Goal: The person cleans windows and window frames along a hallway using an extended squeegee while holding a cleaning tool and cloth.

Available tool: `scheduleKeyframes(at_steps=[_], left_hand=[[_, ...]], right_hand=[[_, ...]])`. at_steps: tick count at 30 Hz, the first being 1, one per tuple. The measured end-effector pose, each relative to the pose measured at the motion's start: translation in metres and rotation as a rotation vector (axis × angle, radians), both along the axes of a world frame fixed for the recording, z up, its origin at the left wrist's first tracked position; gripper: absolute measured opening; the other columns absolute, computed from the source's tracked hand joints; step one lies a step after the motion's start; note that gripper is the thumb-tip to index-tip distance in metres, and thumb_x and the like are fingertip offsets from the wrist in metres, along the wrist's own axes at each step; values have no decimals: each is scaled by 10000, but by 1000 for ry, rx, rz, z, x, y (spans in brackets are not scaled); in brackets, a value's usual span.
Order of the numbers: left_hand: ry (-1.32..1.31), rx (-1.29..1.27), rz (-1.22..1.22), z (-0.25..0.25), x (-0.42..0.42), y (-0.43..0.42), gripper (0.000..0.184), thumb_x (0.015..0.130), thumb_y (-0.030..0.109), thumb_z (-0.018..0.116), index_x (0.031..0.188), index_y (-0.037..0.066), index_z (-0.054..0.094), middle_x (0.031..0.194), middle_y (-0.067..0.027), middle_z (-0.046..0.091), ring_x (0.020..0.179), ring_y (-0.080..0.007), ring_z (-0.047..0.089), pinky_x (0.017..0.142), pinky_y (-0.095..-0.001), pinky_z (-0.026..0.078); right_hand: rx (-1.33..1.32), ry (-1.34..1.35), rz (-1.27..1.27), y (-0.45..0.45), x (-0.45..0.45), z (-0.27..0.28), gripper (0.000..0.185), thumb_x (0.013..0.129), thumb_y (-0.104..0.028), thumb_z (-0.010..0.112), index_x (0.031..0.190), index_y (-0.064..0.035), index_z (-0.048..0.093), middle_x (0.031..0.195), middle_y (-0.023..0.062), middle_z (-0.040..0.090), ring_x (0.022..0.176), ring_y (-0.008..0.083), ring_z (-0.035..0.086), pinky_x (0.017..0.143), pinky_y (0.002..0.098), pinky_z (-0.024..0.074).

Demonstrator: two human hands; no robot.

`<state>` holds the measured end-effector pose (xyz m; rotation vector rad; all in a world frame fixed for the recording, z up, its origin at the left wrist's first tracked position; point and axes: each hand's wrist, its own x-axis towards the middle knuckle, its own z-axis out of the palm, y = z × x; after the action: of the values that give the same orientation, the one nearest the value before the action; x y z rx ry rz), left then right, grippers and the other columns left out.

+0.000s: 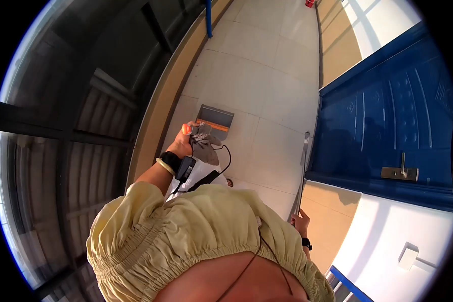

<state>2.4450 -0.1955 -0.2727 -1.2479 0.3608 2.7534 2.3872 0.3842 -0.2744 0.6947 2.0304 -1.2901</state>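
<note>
My left hand [182, 145] is closed around a handle with an orange end [187, 129], together with a crumpled grey cloth [204, 151]. Just beyond it on the floor is a grey dustpan [217, 115] with an orange strip; the handle seems to belong to it, but the joint is hidden. At lower right, my right hand [301, 221] has its fingers around a thin pole [303, 166], which runs forward along the wall's foot past the door. Its far end is too small to name.
A blue door [382, 121] with a metal lever handle [402, 171] is on the right. Dark windows [100, 100] and a tan ledge line the left. Pale tiles [256, 65] cover the corridor floor. A blue pipe [209, 20] and a red object [309, 3] stand farther off.
</note>
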Motion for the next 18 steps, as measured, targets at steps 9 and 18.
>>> scheduleKeyframes(at_steps=[9, 18], left_hand=[[-7, 20, 156, -33, -110, -69, 267, 880, 259, 486, 830, 25, 605, 760, -105, 650, 646, -260, 621, 642, -392, 536], [-38, 14, 280, -55, -210, -133, 309, 917, 282, 444, 842, 29, 606, 806, -108, 653, 682, -264, 627, 661, -383, 537]], right_hand=[[-65, -92, 495, -151, -177, -32, 610, 758, -10, 660, 1343, -26, 488, 608, 53, 618, 523, 90, 566, 481, 241, 460], [-191, -110, 924, -377, -368, 3, 592, 798, 3, 627, 1365, -46, 463, 619, 50, 582, 460, 94, 511, 419, 261, 427]])
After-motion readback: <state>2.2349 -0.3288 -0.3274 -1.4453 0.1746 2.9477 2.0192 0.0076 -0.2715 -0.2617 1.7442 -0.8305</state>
